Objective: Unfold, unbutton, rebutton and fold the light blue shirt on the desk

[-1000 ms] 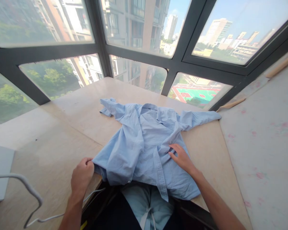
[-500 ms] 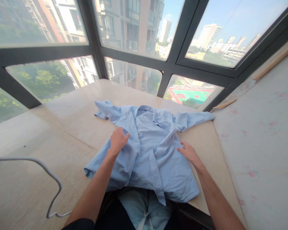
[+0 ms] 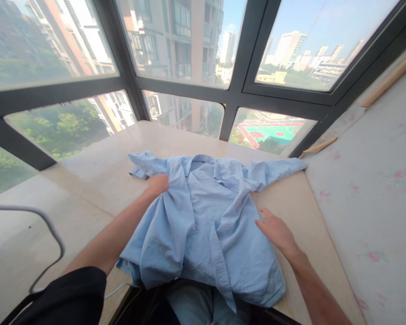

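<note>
Light blue shirt point(image 3: 203, 216) lay spread mid-tabletop, front open, collar point(image 3: 203, 159) at the far side, near hem at the near edge, right front strip point(image 3: 219, 257) dangling past it. Left shirt sleeve point(image 3: 149, 163) was doubled back at far left; right shirt sleeve point(image 3: 277, 172) stretched out to the wall. Left hand point(image 3: 158, 183) was at the shirt's left side, just below that sleeve, fingers curled and grasping fabric, creases running from it; fingertips hidden. Right hand point(image 3: 275, 228) was at the shirt's right edge, thumb and index apart, fingers loose, gripping nothing. Tabletop point(image 3: 88, 192) pale; white cable point(image 3: 59, 243) looped near left, by the black sleeve point(image 3: 74, 293) on the left arm. Floral wall point(image 3: 368, 198) stood right; dark window frame point(image 3: 182, 88) ran along the far side, sports court point(image 3: 277, 132) visible outside, far right.
</note>
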Available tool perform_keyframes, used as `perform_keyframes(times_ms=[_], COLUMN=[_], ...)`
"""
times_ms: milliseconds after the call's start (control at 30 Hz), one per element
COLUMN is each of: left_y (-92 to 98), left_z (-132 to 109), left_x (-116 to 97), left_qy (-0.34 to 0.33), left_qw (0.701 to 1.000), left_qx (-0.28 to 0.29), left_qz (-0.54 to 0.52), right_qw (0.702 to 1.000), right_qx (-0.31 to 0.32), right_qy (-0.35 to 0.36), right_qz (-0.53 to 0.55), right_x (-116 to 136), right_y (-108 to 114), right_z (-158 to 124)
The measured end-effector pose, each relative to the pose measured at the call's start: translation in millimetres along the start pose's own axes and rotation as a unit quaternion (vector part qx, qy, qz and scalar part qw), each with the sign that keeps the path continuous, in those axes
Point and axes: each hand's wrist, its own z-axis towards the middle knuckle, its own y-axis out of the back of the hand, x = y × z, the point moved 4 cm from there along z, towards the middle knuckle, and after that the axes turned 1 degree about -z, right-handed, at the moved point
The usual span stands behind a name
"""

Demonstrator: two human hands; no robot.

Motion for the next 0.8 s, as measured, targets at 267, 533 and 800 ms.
perform_keyframes(times_ms=[267, 533, 800], left_y=[41.4, 49.3, 40.5], left_z=[48, 94, 96], left_x=[6, 111, 172], left_qy=[-0.089, -0.092, -0.033], left_qw=[0.995, 0.993, 0.993], left_qx=[-0.042, 0.053, 0.066], left_qz=[0.022, 0.059, -0.093], right_qw=[0.972, 0.944, 0.954], right_qx=[-0.066, -0.076, -0.071], right_qy=[0.209, 0.320, 0.286], right_qz=[0.079, 0.039, 0.051], right_x=[76, 101, 62], right_y=[30, 8, -38], right_z=[49, 109, 168])
